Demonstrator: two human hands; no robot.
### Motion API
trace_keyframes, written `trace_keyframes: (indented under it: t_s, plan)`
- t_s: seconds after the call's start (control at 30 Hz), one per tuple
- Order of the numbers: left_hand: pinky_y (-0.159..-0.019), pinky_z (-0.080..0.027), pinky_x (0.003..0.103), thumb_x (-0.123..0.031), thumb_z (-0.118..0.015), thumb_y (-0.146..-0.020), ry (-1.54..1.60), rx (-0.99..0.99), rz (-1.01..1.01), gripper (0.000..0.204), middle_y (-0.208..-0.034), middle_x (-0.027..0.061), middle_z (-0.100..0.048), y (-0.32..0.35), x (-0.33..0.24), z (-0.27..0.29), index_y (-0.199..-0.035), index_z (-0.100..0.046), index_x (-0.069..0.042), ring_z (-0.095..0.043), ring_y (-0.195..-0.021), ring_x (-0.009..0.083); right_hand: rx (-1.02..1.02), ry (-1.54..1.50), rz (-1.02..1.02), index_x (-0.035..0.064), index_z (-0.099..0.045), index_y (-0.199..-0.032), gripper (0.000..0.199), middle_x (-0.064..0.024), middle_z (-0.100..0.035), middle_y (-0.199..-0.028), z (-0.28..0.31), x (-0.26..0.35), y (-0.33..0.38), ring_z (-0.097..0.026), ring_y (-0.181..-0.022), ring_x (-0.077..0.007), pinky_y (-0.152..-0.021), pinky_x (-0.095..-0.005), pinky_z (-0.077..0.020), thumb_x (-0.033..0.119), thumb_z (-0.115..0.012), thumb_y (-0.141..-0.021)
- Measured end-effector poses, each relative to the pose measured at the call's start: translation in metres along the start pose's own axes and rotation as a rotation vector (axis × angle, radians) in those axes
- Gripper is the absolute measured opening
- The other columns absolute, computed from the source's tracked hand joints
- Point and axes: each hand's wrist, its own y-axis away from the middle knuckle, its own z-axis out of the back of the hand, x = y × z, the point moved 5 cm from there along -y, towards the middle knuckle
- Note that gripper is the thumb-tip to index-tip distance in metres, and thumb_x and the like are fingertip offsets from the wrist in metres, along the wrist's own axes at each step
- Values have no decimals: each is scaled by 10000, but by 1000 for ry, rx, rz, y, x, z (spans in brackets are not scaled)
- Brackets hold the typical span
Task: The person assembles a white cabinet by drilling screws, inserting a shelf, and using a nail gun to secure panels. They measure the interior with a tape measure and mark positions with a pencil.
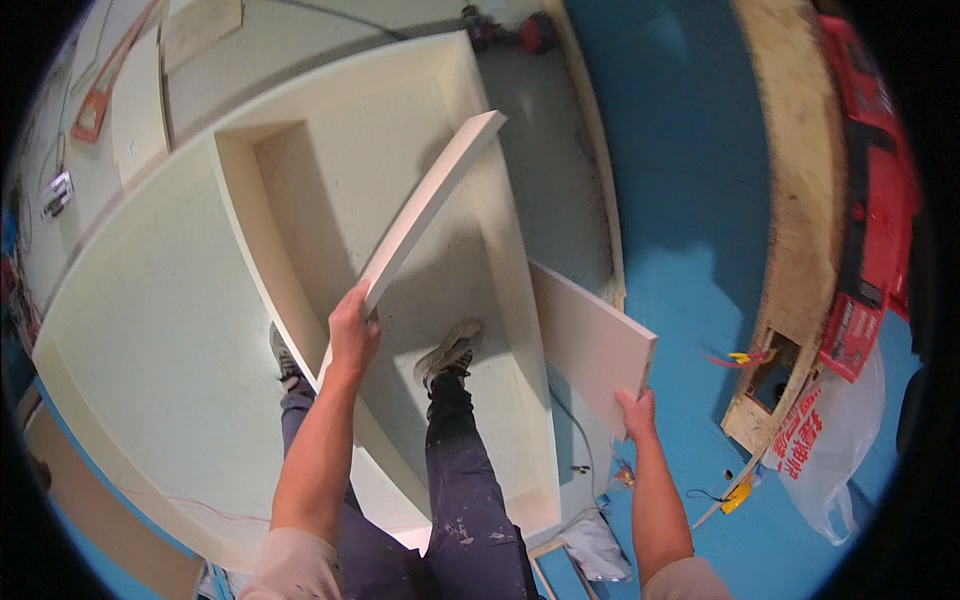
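Note:
My left hand (pixel 352 330) grips the near end of a long cream board (pixel 432 205) that slants up and away over an open cream cabinet frame (pixel 505 250) lying on the floor. My right hand (pixel 636 412) holds the lower corner of a second, wider cream panel (pixel 590 340), which leans outside the frame's right wall. My legs in dark, paint-spotted trousers stand inside the frame, one grey shoe (pixel 452 352) on its bottom.
A cordless drill (pixel 510 32) lies beyond the frame's far end. Blue floor (pixel 690 200) runs along the right. A raw wooden box structure (pixel 795 210) with red packaging and a white plastic bag (pixel 835 440) stands at the right. Cables and scraps lie near my feet.

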Motion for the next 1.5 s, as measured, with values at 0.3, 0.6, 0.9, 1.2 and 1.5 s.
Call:
trace_keyframes:
  t_s: [0.3,0.6,0.9,1.2,1.5]
  plan:
    - [-873,-508,437,89,-536,-733,-179,80,-153,444,-1102,209,-642,-63,76,-32,-1155,-592,-40,-617,-1012,388,-114,-30,-109,-56,-537,-1132,451,-146,-641,-1047,-6,5,16,-618,-922,-223,-819,-341,-495,150,-738,-785]
    - [-871,-510,432,25,-631,-760,-297,168,-236,446,-1106,182,-648,-140,112,-28,-1191,-586,-82,-615,-1028,381,-161,-18,-146,-59,-507,-1130,467,-158,-627,-1039,-12,-6,30,-616,-901,-227,-810,-341,-497,151,-739,-783]
    - [-769,-508,454,-34,-653,-782,-288,240,-157,378,-968,186,-662,-188,102,-16,-1150,-589,-97,-632,-914,393,-150,-47,-59,-56,-521,-1143,456,-152,-632,-1051,-22,5,39,-610,-924,-230,-836,-347,-490,138,-733,-789]
    - [-759,-534,412,-19,-553,-820,-439,99,-306,300,-1008,133,-657,-154,103,-36,-1112,-572,-87,-652,-924,313,-181,-71,-66,-63,-504,-1157,453,-148,-620,-1075,-23,9,40,-594,-968,-221,-859,-342,-479,130,-718,-806]
    - [-668,-503,489,-14,-581,-792,-508,226,-122,240,-882,169,-648,-134,160,11,-1013,-541,-96,-630,-830,409,-228,-87,-95,-73,-514,-1159,462,-147,-617,-1070,-24,-3,45,-582,-952,-213,-874,-349,-467,146,-715,-805]
